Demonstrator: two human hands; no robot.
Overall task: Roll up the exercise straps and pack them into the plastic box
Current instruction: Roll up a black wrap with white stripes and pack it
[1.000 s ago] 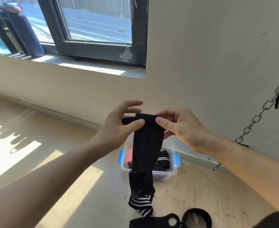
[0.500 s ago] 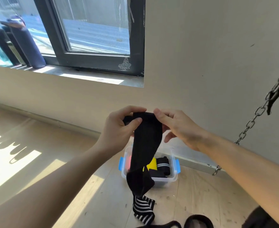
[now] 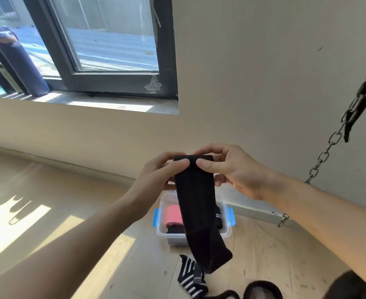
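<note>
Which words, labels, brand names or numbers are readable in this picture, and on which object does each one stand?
No text can be read in this view.
The pale mark on the window frame: a patchy shape, no letters to make out.
The black strap: no print visible; its striped end shows only white stripes.
The plastic box: no label visible.

Training room: steel link chain (image 3: 323, 157) anchored low at 3 o'clock; dark blue cylindrical bag (image 3: 22, 67) outside black-framed window (image 3: 113, 83) at 10 o'clock.
</note>
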